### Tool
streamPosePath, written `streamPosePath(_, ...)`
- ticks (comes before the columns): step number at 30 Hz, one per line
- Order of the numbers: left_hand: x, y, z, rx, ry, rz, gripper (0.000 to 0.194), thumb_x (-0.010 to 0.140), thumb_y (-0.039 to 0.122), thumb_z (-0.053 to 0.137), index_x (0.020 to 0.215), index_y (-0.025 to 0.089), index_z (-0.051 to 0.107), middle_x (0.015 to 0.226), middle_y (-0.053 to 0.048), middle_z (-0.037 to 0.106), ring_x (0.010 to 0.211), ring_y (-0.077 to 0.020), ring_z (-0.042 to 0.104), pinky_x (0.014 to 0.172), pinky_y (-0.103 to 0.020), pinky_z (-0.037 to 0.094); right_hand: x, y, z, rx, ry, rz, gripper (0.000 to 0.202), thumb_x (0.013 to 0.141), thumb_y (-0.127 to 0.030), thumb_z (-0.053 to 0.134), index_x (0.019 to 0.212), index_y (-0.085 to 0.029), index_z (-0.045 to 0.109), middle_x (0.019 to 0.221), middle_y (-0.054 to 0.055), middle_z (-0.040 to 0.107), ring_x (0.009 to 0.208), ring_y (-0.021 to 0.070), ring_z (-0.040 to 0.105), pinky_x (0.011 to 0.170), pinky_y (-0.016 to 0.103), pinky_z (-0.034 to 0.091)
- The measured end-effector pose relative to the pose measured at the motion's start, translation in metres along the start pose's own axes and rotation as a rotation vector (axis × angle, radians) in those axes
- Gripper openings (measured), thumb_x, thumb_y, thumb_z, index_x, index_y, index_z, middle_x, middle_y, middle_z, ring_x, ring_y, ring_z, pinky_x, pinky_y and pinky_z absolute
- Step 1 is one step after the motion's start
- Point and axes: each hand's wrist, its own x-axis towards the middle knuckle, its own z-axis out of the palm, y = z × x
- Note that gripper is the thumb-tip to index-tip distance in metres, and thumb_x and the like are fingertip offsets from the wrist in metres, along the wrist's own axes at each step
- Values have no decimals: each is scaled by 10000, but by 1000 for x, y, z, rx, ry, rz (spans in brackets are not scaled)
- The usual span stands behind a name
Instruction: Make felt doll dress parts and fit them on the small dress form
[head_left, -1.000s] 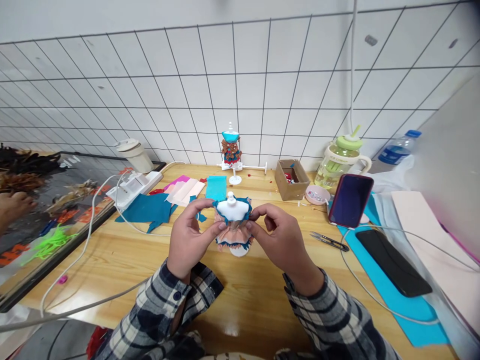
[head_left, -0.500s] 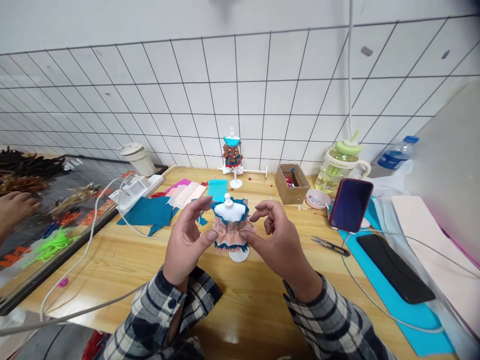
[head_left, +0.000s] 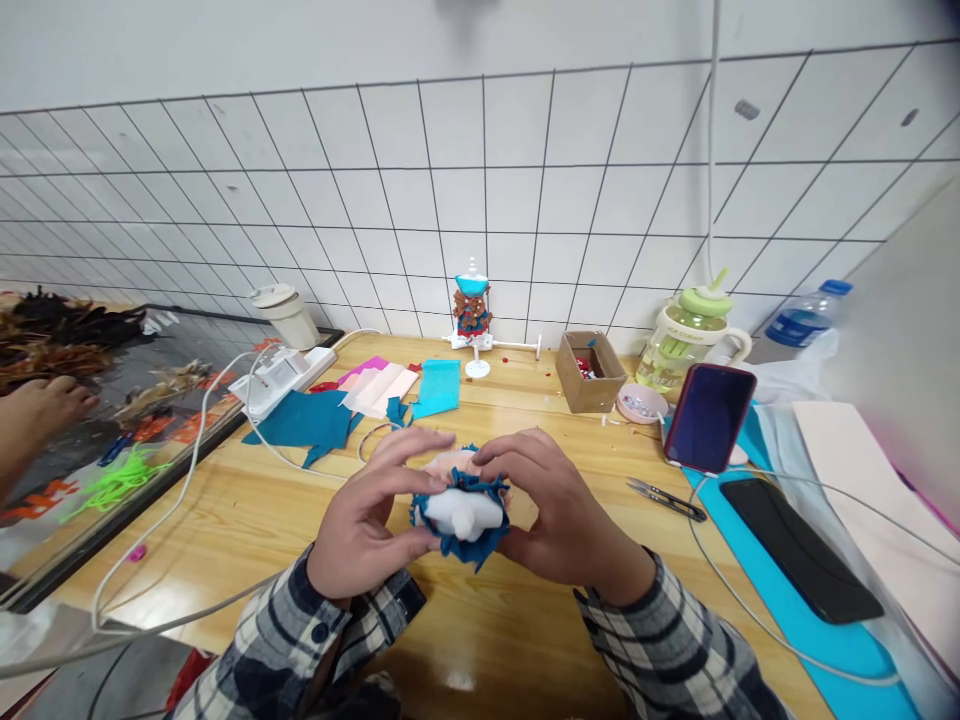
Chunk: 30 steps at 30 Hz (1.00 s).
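A small white mannequin (head_left: 466, 512) is tipped toward me, its neck pointing at the camera. Dark teal ruffled cloth (head_left: 471, 549) rings its shoulders, and pink cloth (head_left: 452, 461) shows behind. My left hand (head_left: 373, 515) grips the dressed mannequin from the left, thumb at the near side and fingers over the far side. On the right, my right hand (head_left: 559, 505) holds it the same way. The stand's base is hidden from view.
A second dressed mannequin (head_left: 472, 305) stands near the wall. Teal felt (head_left: 304, 420), a cardboard box (head_left: 591, 385), a pink dish (head_left: 641, 403), thread snips (head_left: 666, 498) and a phone (head_left: 709, 418) lie around. Another person's hand (head_left: 52, 408) is at the far left.
The mannequin, upright before, has been tipped toward me, so its top now faces the camera. Both hands have closed around its sides. The view has shifted slightly.
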Motion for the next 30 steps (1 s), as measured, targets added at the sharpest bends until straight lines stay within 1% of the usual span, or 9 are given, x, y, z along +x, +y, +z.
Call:
streamPosePath(4,-10,2,-12,153,-83,176,375,686,271,748,1037,327,626,937,-51,734,955,-255,592,879,-435,417,-8,2,5,-51,15,-95,454,767,-338,654,1167,-221,474,1167,88,601,1067,221,547,917,388,409)
streamPosePath(8,-22,7,-16,299,-149,263,265,694,315,731,945,368,663,781,0,755,849,-225,618,876,-395,386,-25,9,17,-159,52,-162,484,767,-362,651,1200,-235,477,1237,108,553,1107,237,525,907,396,423)
streamPosePath(11,-33,12,-11,316,-136,163,116,772,383,648,878,402,688,751,5,757,813,-219,631,906,-415,372,-42,13,28,-197,57,-163,407,764,-345,645,1146,-267,529,1202,87,568,1048,233,546,862,391,444)
streamPosePath(15,-35,11,-1,226,-132,87,133,806,356,613,911,386,690,818,-20,762,808,-227,647,852,-431,417,-51,14,32,-161,104,-92,356,740,-309,659,1084,-274,575,1160,76,578,1010,232,551,833,381,455)
streamPosePath(18,-21,3,9,124,-68,107,273,718,301,717,986,333,675,898,-47,753,790,-220,654,831,-414,448,-40,13,24,-101,161,18,348,735,-326,655,1068,-261,577,1132,86,581,1016,247,552,848,395,454)
streamPosePath(21,4,-10,22,-18,158,-63,360,674,344,757,1011,248,678,949,-95,723,877,-248,633,852,-417,466,-18,16,11,-73,237,114,293,724,-329,665,986,-229,580,1161,108,561,1072,271,531,893,426,432)
streamPosePath(24,31,-25,36,-163,253,-200,435,638,350,789,1032,210,671,1026,-99,685,957,-247,615,883,-376,469,2,24,-1,-59,264,177,279,751,-322,653,999,-219,576,1186,113,547,1103,263,512,879,413,439)
streamPosePath(26,48,-33,44,-228,271,-221,490,625,313,803,1077,207,645,1068,-88,659,959,-225,609,896,-355,467,10,32,-7,-77,291,228,302,765,-327,646,1036,-215,577,1197,112,538,1093,250,513,851,393,448)
streamPosePath(30,65,-44,49,-313,176,-257,519,669,281,777,1150,205,596,1134,-92,623,998,-208,595,922,-346,456,14,47,-12,-104,312,301,288,741,-341,677,991,-216,607,1170,92,547,1072,239,516,822,372,455)
